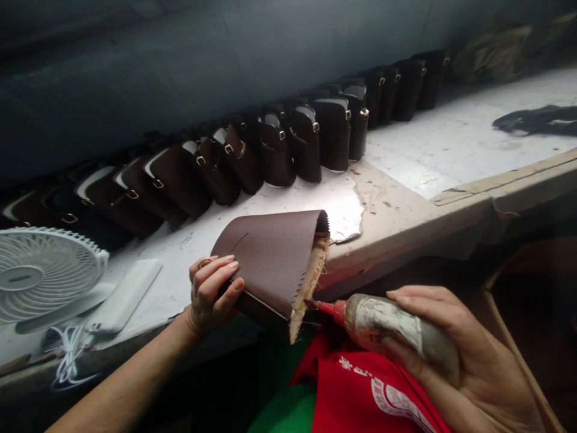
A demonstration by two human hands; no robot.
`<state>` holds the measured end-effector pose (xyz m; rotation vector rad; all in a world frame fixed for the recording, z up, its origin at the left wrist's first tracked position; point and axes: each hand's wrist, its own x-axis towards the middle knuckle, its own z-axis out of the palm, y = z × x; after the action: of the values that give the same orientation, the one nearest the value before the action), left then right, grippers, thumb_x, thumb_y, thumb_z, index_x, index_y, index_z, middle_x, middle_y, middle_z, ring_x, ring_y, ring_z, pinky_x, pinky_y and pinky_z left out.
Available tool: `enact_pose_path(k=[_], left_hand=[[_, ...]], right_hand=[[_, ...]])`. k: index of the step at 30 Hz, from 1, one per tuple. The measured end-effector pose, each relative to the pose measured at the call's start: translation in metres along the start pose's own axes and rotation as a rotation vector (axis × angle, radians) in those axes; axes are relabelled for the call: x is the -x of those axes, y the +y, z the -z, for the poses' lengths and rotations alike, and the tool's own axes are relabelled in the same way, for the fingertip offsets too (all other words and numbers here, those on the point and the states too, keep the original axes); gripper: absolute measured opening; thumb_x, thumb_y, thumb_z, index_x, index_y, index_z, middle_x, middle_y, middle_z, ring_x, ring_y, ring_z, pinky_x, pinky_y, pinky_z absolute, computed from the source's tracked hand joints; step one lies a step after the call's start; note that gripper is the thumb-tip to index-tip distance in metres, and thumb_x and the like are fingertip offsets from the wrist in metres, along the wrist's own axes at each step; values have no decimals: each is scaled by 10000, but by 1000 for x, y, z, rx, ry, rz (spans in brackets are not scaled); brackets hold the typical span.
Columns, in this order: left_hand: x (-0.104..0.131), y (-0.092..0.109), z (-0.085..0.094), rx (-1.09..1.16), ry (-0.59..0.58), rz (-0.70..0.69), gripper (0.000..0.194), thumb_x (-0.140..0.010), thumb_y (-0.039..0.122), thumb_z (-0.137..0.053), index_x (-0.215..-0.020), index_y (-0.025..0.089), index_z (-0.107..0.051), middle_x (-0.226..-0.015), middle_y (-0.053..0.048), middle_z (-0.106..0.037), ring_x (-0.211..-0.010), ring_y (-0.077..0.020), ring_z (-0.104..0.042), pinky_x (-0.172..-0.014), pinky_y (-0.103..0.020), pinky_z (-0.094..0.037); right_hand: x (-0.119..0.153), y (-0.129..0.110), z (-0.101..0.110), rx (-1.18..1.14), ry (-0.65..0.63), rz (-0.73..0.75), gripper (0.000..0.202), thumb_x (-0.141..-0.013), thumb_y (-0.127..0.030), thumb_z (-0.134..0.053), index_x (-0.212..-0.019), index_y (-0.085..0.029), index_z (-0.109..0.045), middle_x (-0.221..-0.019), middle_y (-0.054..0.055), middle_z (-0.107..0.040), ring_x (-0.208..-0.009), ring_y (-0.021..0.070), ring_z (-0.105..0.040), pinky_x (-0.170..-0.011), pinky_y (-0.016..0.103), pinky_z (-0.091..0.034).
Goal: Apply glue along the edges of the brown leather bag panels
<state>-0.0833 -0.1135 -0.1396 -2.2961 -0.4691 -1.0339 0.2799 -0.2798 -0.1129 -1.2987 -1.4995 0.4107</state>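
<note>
My left hand [215, 288] is closed on the edge of a brown leather boot shaft [274, 255], fingers on top, thumb along the side. The shaft lies on its side over the table edge, with its notched end toward the right. A frayed tan lining [311, 276] shows inside that end. In my right hand [455, 343] is a stained glue bottle [396, 331] with a red nozzle, held tilted. The nozzle's dark tip touches or nearly touches the lining's lower part. My right fingers are wrapped round the bottle's body.
Rows of dark brown shafts with gold buckles [282, 150] stand along the back of the white-covered table [406, 162]. At left are a white fan [40, 276], a white box-shaped device [124, 294] and a bundled cable [70, 355]. Dark material [536, 120] lies far right. A red apron [351, 385] covers my lap.
</note>
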Motion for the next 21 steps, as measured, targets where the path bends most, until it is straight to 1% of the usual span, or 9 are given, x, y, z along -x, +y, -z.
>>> enact_pose_path(k=[4, 9, 14, 18, 20, 21], left_hand=[[2, 0, 0, 37, 5, -1, 527, -928, 161, -597, -1435, 293, -535, -1222, -129, -636, -1178, -337, -682, -977, -566, -555], [4, 0, 0, 20, 1, 12, 556, -928, 140, -596, -1440, 345, -526, -1214, -100, -637, -1182, -314, -683, -986, -544, -559], [7, 0, 0, 15, 22, 7, 559, -930, 136, -583, -1442, 353, -527, -1181, -90, -645, -1155, -301, -694, -990, -530, -559], [10, -1, -2, 19, 51, -8, 564, -927, 137, -587, -1449, 342, -532, -1196, -100, -644, -1145, -311, -698, -990, -530, -547], [11, -1, -3, 23, 54, -7, 583, -928, 132, -585, -1470, 338, -522, -1210, -108, -637, -1148, -320, -696, -988, -538, -544], [12, -1, -3, 26, 52, -4, 596, -927, 128, -586, -1481, 339, -517, -1212, -109, -633, -1148, -322, -695, -987, -540, -544]], right_hand=[[-1, 0, 1, -26, -74, -26, 308, -920, -338, -800, -1208, -302, -697, -1185, 68, -723, -1004, 241, -782, -782, 236, -672], [-2, 0, 0, -10, 7, -47, 281, -928, -351, -796, -1187, -295, -704, -1144, 73, -725, -951, 235, -784, -788, 250, -673], [2, -1, 2, -57, -62, -92, 287, -931, -351, -774, -1206, -322, -699, -1168, 47, -739, -978, 234, -787, -774, 224, -667], [2, -1, 1, 8, 10, -142, 236, -932, -344, -761, -1157, -318, -698, -1151, 21, -730, -984, 192, -773, -838, 183, -638], [3, -1, 1, 20, -6, -161, 244, -922, -337, -770, -1152, -324, -691, -1145, 8, -728, -957, 170, -775, -832, 154, -626], [4, -2, 1, 6, -42, -173, 253, -923, -340, -768, -1162, -336, -685, -1150, -1, -730, -949, 163, -778, -817, 144, -623]])
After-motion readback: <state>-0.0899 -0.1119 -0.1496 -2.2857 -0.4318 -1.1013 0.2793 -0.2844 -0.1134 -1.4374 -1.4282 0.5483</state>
